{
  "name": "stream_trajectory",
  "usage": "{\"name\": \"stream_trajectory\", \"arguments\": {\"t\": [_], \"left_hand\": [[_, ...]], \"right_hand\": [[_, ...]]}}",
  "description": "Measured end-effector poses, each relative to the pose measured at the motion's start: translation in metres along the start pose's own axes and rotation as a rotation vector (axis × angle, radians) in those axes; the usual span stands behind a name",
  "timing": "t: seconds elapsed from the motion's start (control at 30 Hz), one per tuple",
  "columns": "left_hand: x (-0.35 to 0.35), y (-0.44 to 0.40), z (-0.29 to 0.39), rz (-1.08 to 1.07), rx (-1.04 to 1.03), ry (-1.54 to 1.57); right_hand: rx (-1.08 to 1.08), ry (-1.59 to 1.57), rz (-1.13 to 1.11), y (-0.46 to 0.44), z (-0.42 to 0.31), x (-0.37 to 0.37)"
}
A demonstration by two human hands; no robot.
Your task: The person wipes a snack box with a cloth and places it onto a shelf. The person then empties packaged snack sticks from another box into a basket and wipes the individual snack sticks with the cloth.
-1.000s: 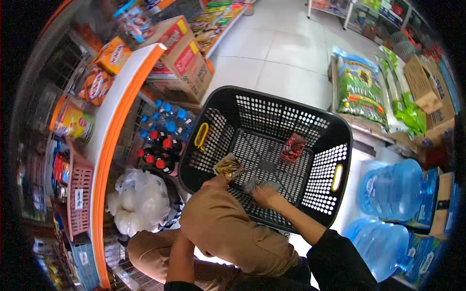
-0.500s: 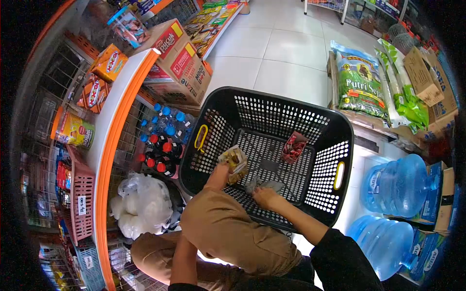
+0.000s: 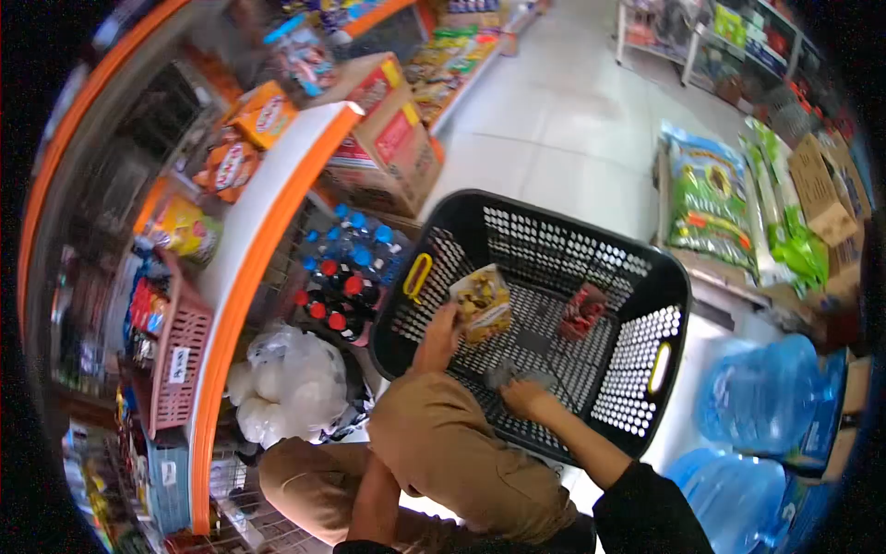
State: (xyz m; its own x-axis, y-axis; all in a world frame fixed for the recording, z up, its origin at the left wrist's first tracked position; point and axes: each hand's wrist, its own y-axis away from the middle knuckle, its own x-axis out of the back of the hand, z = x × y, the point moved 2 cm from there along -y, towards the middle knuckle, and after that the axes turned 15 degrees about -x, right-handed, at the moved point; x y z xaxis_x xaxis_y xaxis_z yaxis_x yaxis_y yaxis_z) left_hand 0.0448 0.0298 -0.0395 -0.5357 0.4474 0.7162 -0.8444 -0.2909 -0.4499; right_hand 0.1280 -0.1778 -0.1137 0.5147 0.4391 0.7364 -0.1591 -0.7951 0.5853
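My left hand (image 3: 442,331) is closed on the edge of an open box of yellow-brown packets (image 3: 483,305), holding it up tilted inside the left part of a black plastic basket (image 3: 540,210). Lower in the basket, my right hand (image 3: 525,399) is closed on a crumpled grey cloth (image 3: 503,373); its fingertips are partly hidden. A small red box of red packets (image 3: 583,311) stands on the perforated basket floor, to the right of both hands.
Left of the basket are bottles with blue and red caps (image 3: 346,286), white plastic bags (image 3: 286,383) and an orange-edged shelf (image 3: 268,217). Large blue water bottles (image 3: 761,392) and a green rice sack (image 3: 706,198) stand to the right. Cartons (image 3: 392,138) sit beyond the shelf end.
The camera view has swung, so the scene sits further right and lower. My left hand has lifted and tilted the box of yellow-brown packets, showing more of it. My right hand stays on the cloth.
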Motion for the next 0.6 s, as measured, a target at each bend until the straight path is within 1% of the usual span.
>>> {"name": "stream_trajectory", "arguments": {"t": [0.07,0.13,0.17,0.2,0.27,0.3,0.33,0.37,0.43,0.5,0.53,0.57,0.6], "left_hand": [[0.03,-0.02,0.035,0.075,-0.044,-0.045],[0.049,-0.034,0.04,0.272,-0.09,-0.09],[0.059,-0.036,0.039,0.364,-0.115,-0.108],[0.07,-0.04,0.033,0.365,-0.017,-0.106],[0.108,-0.059,0.045,0.406,-0.097,-0.153],[0.128,-0.07,0.059,0.421,-0.14,-0.174],[0.145,-0.081,0.079,0.446,-0.092,-0.27],[0.162,-0.092,0.095,0.516,-0.171,-0.321],[0.191,-0.104,0.109,0.646,-0.13,-0.236],[0.223,-0.119,0.142,0.785,-0.171,-0.261],[0.238,-0.122,0.149,0.801,-0.169,-0.274],[0.251,-0.125,0.15,0.86,-0.205,-0.166],[0.267,-0.13,0.155,0.889,-0.244,-0.236]], "right_hand": [[0.021,0.0,0.039,-0.018,0.018,-0.034],[0.108,0.107,0.094,-0.004,0.018,-0.012],[0.095,0.13,0.079,-0.008,0.02,-0.013],[0.077,0.15,0.062,-0.012,0.023,-0.019],[0.051,0.185,0.023,-0.012,0.016,-0.01],[0.044,0.202,0.004,0.007,0.005,0.013],[0.035,0.217,-0.015,0.016,-0.003,0.026],[0.073,0.209,0.071,0.01,0.002,0.016],[0.146,0.188,0.239,-0.003,0.022,-0.02],[0.17,0.142,0.288,0.0,0.02,-0.017],[0.181,0.118,0.312,0.007,0.017,-0.012],[0.149,0.165,0.236,0.009,0.014,-0.007],[0.115,0.213,0.16,0.014,0.006,0.008]]}}
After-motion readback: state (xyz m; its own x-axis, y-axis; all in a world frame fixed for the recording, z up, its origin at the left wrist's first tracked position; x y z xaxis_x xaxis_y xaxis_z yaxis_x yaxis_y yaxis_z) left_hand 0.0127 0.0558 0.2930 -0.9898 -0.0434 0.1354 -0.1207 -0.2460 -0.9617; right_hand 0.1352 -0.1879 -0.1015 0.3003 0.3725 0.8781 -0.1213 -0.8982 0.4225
